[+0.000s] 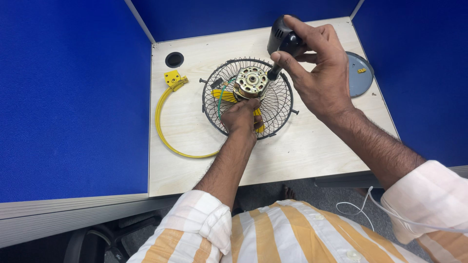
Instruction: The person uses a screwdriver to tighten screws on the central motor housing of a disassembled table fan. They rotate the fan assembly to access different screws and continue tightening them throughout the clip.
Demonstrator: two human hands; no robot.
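Two bare hands are seen over one pale wooden desk point(302, 156) enclosed by blue partition walls point(73, 97). One black wire fan guard point(280, 104), round and dished, lies near the middle of the desk, and one fan motor point(250, 81) sits in its centre, metallic with brass-coloured parts and a round hub on top. Yellow blades point(227, 95) are glimpsed beneath the wire, along with thin green wiring. The left hand point(242, 117) is pressed down on the guard just below the motor, fingers curled against it. The right hand point(319, 68) is closed around one black power screwdriver point(282, 41), whose tip is set against the motor's right edge. One yellow ring point(163, 129) with a square bracket lies on the desk to the left of the guard, just beside it. One grey round cover point(360, 73) rests at the desk's right edge, and one round cable hole point(174, 59) is seen at the far left corner.
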